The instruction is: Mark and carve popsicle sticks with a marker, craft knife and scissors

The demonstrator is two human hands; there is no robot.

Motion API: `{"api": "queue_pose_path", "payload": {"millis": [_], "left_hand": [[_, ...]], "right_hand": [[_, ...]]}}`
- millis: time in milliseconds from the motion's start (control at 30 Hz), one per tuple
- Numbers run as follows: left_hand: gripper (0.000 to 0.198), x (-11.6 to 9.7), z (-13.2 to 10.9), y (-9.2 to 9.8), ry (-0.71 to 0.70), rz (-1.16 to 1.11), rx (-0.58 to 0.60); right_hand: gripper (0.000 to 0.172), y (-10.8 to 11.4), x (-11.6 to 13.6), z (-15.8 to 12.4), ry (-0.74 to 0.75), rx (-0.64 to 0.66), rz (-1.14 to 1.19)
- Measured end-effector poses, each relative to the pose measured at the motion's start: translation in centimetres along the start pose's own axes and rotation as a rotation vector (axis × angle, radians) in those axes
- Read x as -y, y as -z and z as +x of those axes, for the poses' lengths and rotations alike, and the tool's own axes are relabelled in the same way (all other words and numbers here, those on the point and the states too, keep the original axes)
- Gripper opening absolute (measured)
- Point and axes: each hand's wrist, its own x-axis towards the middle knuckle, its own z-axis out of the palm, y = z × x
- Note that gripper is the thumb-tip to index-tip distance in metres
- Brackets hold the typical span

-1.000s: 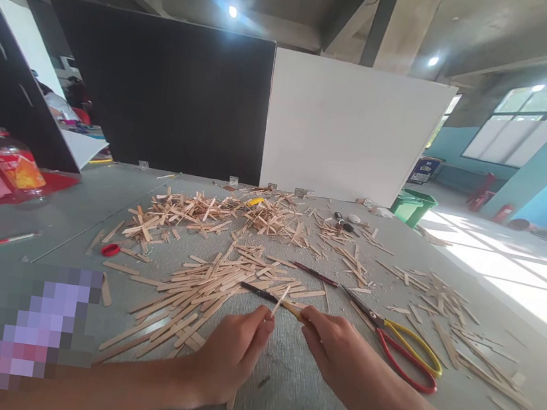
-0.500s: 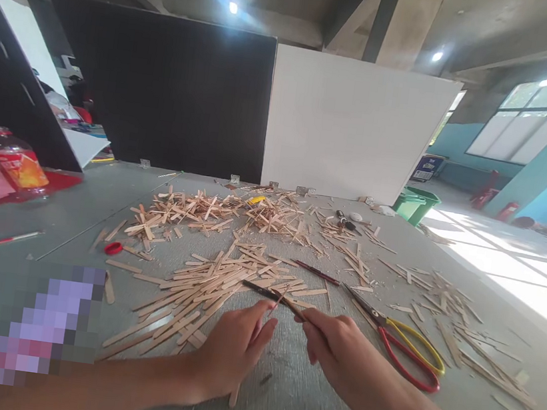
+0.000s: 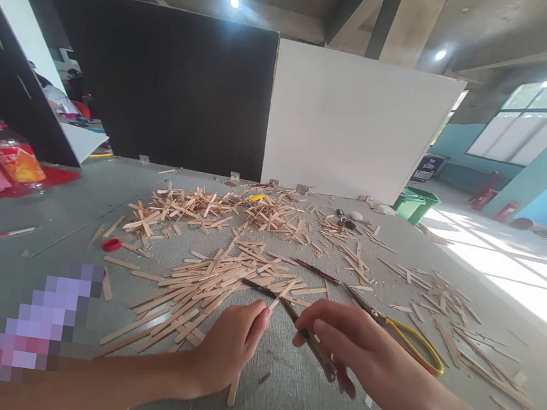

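Observation:
Left of centre, my left hand is closed, pinching a flat wooden craft stick whose tip points up and away. My right hand has its fingers loosely around a long, thin, dark tool, its exact kind unclear. The tool's narrow dark end reaches past the stick's side towards the pile of craft sticks. One more stick shows below my left hand; I cannot tell whether it lies loose. Scissors with a yellow handle loop lie beyond my right hand, which hides part of them.
Heaps of sticks lie at the back, with scraps at right. A dark red pen-like rod, a red ring, a drink bottle and a pixelated patch are also there. A black-and-white panel stands behind.
My right hand has loosened and spread its fingers, showing the tool's rear end and covering the scissors' red loop. The stick in my left hand has turned its flat face to view.

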Motion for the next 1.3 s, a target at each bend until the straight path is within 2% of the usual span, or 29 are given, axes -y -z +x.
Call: {"api": "queue_pose_path", "payload": {"millis": [133,267,300,400,433,600,767,967,1067,1133,1200,1300], "left_hand": [[0.040,0.3,0.1,-0.2,-0.005,-0.013,0.000],[0.041,0.1,0.0,-0.1,0.008,-0.049,-0.003],[0.042,-0.1,0.0,0.0,0.019,-0.071,0.004],[0.045,-0.4,-0.1,0.4,0.052,-0.114,0.023],[0.045,-0.5,-0.1,0.4,0.055,-0.113,0.025],[0.046,-0.2,0.0,0.3,0.048,-0.094,0.012],[0.046,-0.1,0.1,0.2,0.049,-0.067,0.007],[0.044,-0.5,-0.2,0.3,0.035,-0.061,0.032],[0.044,-0.4,-0.2,0.2,0.051,-0.070,0.050],[0.044,-0.2,-0.2,0.1,0.055,-0.075,0.053],[0.045,-0.1,-0.2,0.0,0.049,-0.076,0.050],[0.045,-0.1,-0.2,0.1,0.062,-0.101,0.065]], "right_hand": [[0.037,-0.1,0.3,-0.2,0.003,-0.012,0.017],[0.026,-0.2,-0.3,0.1,0.003,0.004,0.065],[0.029,-0.2,-0.7,0.2,-0.011,0.002,0.089],[0.052,-0.4,-2.0,0.6,-0.059,-0.025,0.103],[0.053,-0.5,-2.5,0.8,-0.069,-0.027,0.081],[0.048,-1.3,-3.7,1.2,-0.098,0.020,-0.063],[0.050,-1.4,-3.0,1.1,-0.050,0.012,-0.109],[0.044,-1.3,-2.8,1.2,-0.067,-0.068,-0.261],[0.040,-1.3,-3.0,1.3,-0.026,-0.102,-0.351],[0.039,-1.2,-2.9,1.3,-0.024,-0.103,-0.352],[0.036,-1.1,-2.6,1.3,-0.057,-0.049,-0.298],[0.022,-1.0,-2.2,1.2,-0.076,0.001,-0.249]]}}
